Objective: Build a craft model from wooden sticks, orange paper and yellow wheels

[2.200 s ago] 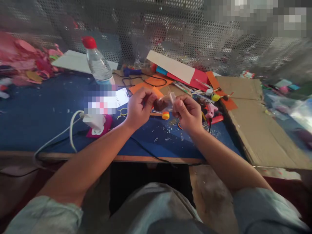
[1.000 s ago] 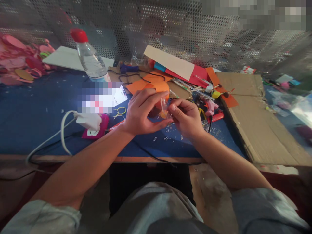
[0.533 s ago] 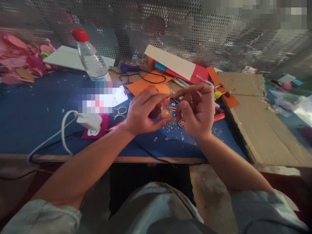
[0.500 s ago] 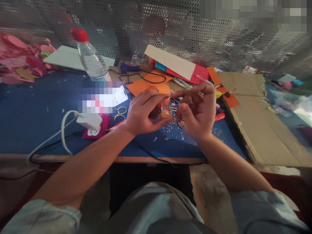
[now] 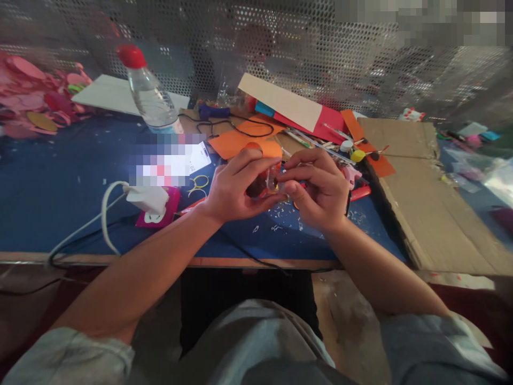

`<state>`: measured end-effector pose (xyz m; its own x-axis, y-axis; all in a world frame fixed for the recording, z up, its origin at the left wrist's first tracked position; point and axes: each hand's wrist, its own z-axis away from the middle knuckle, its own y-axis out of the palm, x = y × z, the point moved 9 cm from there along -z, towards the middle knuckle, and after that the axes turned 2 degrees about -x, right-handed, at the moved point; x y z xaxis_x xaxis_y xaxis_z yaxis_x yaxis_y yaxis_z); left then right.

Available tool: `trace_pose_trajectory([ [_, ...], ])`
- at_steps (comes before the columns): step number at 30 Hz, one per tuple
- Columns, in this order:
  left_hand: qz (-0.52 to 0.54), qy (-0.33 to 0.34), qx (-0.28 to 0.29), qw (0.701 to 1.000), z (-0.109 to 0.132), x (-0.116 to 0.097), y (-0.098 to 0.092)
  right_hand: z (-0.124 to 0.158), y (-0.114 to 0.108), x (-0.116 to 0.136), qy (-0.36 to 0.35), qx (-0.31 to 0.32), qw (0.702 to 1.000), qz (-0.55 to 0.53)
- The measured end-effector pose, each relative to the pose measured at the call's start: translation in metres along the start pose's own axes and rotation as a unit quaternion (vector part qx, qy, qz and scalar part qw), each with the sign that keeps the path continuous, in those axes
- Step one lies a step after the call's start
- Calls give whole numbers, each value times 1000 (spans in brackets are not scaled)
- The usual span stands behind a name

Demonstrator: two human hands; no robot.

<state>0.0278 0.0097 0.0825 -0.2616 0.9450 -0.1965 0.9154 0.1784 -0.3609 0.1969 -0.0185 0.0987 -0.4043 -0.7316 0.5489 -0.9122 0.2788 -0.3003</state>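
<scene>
My left hand (image 5: 234, 187) is closed around a small clear plastic piece (image 5: 272, 181), with orange showing at it; its exact kind is unclear. The thumb lies below it and the fingers curl over the top. From the right, my right hand (image 5: 323, 190) pinches at the open end of this piece, fingertips and thumb nearly together. Whatever small bit lies between those fingertips cannot be made out. Orange sheets (image 5: 250, 136) lie just behind my hands, and white scraps (image 5: 276, 228) are scattered on the blue table below them.
A red-capped bottle (image 5: 154, 104) stands at the back left, near a glowing phone (image 5: 198, 159) and a charger in a pink socket block (image 5: 172, 200). Cardboard (image 5: 444, 214) covers the right side. Pink items (image 5: 28, 96) are heaped far left. A perforated metal panel (image 5: 192, 48) rises behind.
My right hand's raised, spread fingers have come down and closed in on the end of the clear plastic piece. My left hand has stayed almost still.
</scene>
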Motion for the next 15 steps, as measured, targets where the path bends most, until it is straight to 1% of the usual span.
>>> trace_pose_trajectory([
  [5,-24,31,-16,999,3,0,0,1,10,3,-45,64,997,-2],
  [9,-40,28,-1,999,5,4,1,4,18,0,-60,97,993,23],
  [12,-26,30,-4,999,4,2,0,4,20,-2,-57,90,994,29],
  [15,-24,20,-22,999,-1,1,-2,2,14,-1,-37,47,998,-2],
])
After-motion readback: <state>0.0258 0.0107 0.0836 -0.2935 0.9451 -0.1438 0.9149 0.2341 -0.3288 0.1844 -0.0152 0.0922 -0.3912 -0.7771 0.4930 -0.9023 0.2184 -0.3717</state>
